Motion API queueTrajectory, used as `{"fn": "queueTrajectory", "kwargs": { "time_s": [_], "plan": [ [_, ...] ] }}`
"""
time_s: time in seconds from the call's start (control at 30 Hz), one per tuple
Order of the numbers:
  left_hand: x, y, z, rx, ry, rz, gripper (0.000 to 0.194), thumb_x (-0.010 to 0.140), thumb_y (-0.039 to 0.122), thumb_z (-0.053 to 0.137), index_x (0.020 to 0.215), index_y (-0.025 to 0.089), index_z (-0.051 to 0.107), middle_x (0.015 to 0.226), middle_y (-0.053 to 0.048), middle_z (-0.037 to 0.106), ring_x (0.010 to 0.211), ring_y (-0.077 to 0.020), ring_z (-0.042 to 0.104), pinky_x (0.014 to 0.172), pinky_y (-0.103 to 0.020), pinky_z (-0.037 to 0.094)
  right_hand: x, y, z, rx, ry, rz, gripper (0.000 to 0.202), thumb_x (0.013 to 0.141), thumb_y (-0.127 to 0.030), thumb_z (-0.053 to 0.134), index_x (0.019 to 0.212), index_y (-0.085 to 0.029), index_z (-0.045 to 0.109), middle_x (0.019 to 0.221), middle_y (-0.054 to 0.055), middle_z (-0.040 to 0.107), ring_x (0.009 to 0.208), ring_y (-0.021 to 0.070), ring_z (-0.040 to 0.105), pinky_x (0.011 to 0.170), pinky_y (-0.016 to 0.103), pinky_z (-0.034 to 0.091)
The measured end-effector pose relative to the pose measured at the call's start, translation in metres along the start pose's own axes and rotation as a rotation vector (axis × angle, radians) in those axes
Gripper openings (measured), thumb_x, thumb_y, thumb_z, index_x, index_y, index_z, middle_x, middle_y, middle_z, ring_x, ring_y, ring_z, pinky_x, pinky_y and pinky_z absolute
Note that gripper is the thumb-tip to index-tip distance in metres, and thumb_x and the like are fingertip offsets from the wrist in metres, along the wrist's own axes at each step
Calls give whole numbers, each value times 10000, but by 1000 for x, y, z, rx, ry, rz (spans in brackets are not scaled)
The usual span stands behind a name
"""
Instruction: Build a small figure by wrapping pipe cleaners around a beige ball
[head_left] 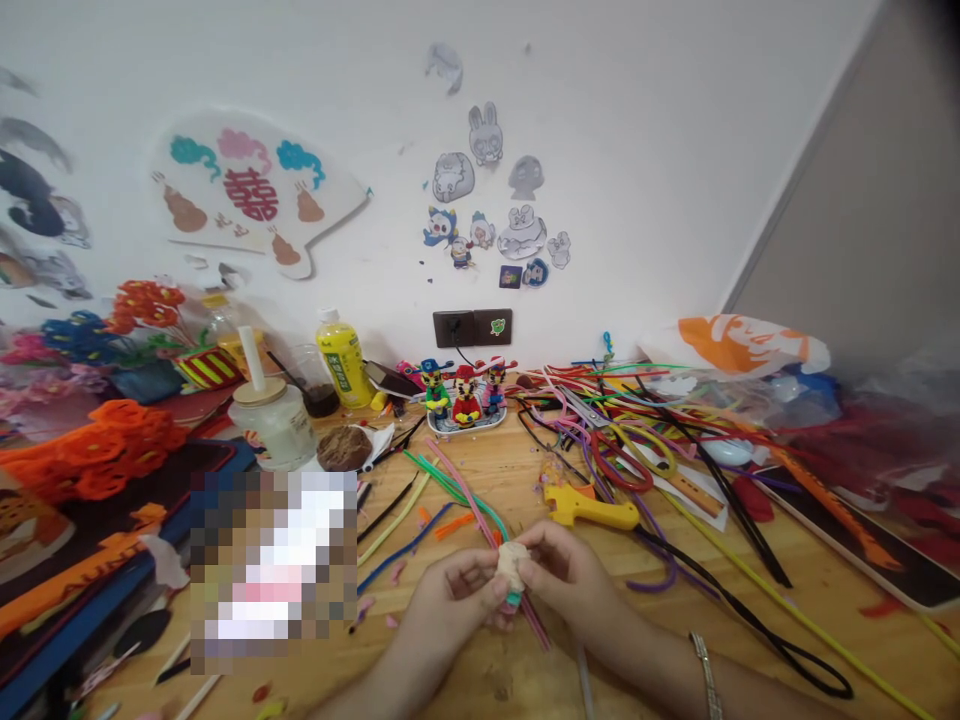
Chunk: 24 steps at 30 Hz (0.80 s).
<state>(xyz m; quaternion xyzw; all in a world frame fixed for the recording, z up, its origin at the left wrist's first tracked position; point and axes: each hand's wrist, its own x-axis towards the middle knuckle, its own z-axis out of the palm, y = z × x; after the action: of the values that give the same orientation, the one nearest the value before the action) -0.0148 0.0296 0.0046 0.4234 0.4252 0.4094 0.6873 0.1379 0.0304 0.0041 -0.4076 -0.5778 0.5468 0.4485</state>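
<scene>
My left hand (454, 600) and my right hand (570, 580) meet at the front middle of the table. Between their fingertips is a small beige clay-like piece (513, 562), held upright, with teal and pink showing at its lower end. Fingers of both hands close around its sides and hide part of it. Pink pipe cleaners (451, 470) and green pipe cleaners (442, 482) lie on the wood just beyond, with pink ends showing below my hands. A yellow glue gun (592, 508) rests right of my right hand.
Three small figurines (465, 395) stand on a tray against the wall. Scissors (619, 465) and tangled pipe cleaners spread over the right side. At left are a glass jar (274, 425), a yellow-green bottle (343, 360), a brown lump (343, 447) and orange fuzzy flowers (112, 445).
</scene>
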Motion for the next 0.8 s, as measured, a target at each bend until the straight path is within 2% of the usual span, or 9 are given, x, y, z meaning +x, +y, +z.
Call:
{"fn": "queueTrajectory", "kwargs": {
  "time_s": [0.1, 0.33, 0.53, 0.67, 0.8],
  "plan": [
    [0, 0, -1, 9, -33, -19, 344, 489, 364, 791, 695, 107, 690, 578, -37, 673, 502, -125, 589, 506, -249, 482, -2, 3, 0, -105, -4, -10, 180, 716, -316, 554, 757, -142, 536, 695, 19, 529, 671, 172, 516, 628, 302, 410],
    [-3, 2, -1, 45, -59, 55, 282, 544, 328, 773, 698, 112, 677, 561, -20, 658, 490, -111, 583, 492, -218, 460, -3, 8, 0, -223, -1, -58, 144, 706, -281, 530, 738, -140, 535, 674, 5, 490, 621, 151, 469, 578, 275, 374],
    [1, -3, -4, -12, -114, -38, 311, 532, 345, 778, 671, 113, 625, 581, -18, 653, 496, -103, 575, 495, -227, 476, -1, 3, 0, -156, 0, 5, 151, 707, -297, 523, 735, -149, 508, 641, -13, 468, 604, 143, 461, 566, 269, 367],
    [0, -4, -5, -58, -167, -86, 316, 533, 338, 782, 659, 124, 586, 591, -8, 653, 532, -107, 591, 534, -245, 495, -1, -2, -3, -100, -87, 1, 171, 695, -304, 554, 746, -146, 512, 634, -21, 469, 586, 130, 460, 554, 259, 371],
    [-1, -5, -7, -47, -195, -132, 324, 537, 335, 782, 686, 117, 594, 612, -12, 659, 533, -102, 591, 565, -265, 506, -2, -1, -5, 25, -163, 65, 215, 699, -336, 568, 783, -152, 494, 621, -32, 477, 472, 102, 449, 440, 230, 368]
  ]
}}
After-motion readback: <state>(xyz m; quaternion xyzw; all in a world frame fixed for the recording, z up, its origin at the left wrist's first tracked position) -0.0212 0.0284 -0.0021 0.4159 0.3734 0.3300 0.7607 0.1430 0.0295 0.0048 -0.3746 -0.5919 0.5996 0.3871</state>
